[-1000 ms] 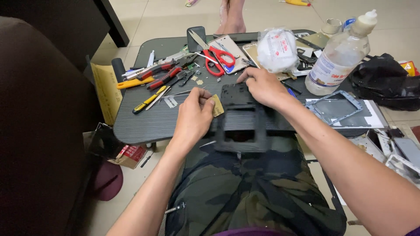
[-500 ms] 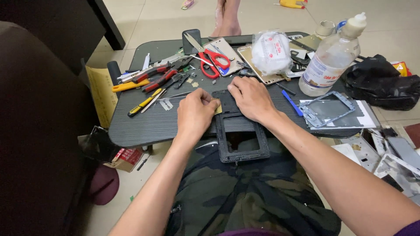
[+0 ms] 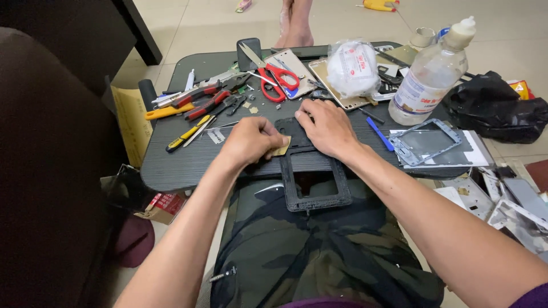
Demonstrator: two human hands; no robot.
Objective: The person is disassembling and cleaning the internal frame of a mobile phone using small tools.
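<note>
- The left hand [image 3: 248, 142] was curled into a narrow grip on a small tan scrap [image 3: 281, 149], sandpaper by its look; most of the scrap was hidden under the fingers, so its shape was hard to make out.
- The right hand [image 3: 326, 126] lay flat, fingers spread, pressing the upper end of a black plastic frame [image 3: 315, 185]; it held nothing, and that end of the frame was covered by the palm.
- The frame was rectangular with an open window, matte and ribbed, half on the worktop [image 3: 188, 162] and half overhanging the person's camouflage-clad lap.
- The scrap touched the frame's left edge.
- Just right of the right hand lay a blue plastic pry stick [image 3: 379, 133], then a grey metal frame [image 3: 425, 141] on white paper.
- Behind the hands sat red-handled scissors [image 3: 273, 77], red-handled pliers [image 3: 200, 94], a yellow-handled screwdriver [image 3: 185, 134] and a clear plastic bottle [image 3: 429, 74].
- A crumpled black bag [image 3: 495, 105] lay at the far right.
</note>
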